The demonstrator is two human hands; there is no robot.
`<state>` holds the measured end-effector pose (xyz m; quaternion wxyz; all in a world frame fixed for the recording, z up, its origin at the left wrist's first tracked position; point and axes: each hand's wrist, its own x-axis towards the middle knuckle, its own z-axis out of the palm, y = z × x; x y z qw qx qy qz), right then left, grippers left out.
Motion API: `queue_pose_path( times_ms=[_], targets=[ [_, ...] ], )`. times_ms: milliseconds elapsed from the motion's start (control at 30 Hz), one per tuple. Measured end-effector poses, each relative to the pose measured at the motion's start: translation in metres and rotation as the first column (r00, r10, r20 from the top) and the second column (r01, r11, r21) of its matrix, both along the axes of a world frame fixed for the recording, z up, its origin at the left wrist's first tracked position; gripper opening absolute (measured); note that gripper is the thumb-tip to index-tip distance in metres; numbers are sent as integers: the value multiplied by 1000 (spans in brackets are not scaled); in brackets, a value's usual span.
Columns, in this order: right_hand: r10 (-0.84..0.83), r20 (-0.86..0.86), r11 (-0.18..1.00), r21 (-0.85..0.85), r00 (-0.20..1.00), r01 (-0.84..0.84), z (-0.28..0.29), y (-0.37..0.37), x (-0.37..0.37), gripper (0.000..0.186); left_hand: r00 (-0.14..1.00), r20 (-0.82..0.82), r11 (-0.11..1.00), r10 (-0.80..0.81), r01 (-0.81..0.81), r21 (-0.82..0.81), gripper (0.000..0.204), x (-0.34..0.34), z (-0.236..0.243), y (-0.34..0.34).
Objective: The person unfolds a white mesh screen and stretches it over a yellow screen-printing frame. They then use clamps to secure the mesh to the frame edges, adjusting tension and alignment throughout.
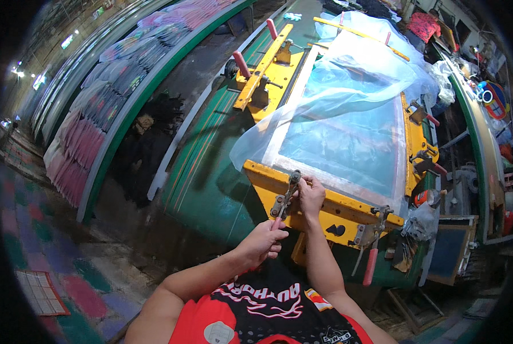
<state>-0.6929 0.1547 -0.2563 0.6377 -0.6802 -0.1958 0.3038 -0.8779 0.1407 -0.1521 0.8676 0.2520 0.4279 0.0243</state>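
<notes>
At the near edge of a yellow metal stretching rig, my left hand is closed around the red handle of a toggle clamp. My right hand is closed at the upper end of this clamp, its fingertips on the arm or bolt there; exactly what they pinch is partly hidden. Beyond the yellow bar lies a pale rectangular frame. Thin translucent mesh fabric covers it, with loose folds over its far half and left side. A second toggle clamp sits on the bar's right end, its red handle hanging down.
More clamps with red handles line the left yellow bar and the right yellow bar. The rig stands on a green table. A long rack of printed cloth pieces runs along the left. A dark framed screen leans at the right. A person in red is far off.
</notes>
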Motion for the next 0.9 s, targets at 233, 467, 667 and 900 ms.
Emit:
queue_pose_path(
  times_ms=[233, 467, 667, 900],
  targets=[
    [2, 36, 1000, 8, 999, -3, -5, 0, 1, 15, 1000, -9, 999, -29, 29, 39, 26, 2, -3, 0],
    [14, -9, 1000, 7, 1000, -14, -9, -1, 2, 17, 995, -88, 990, -56, 67, 125, 28, 1, -6, -1],
    [15, 13, 1000, -25, 1000, -14, -8, 3, -1, 17, 992, -111, 901, -66, 107, 419, 27, 2, -27, -1],
    [126, -2, 986, -108, 992, -125, 8, -3, 8, 24, 995, -87, 880, -50, 85, 467, 28, 1, -37, -3]
  ],
)
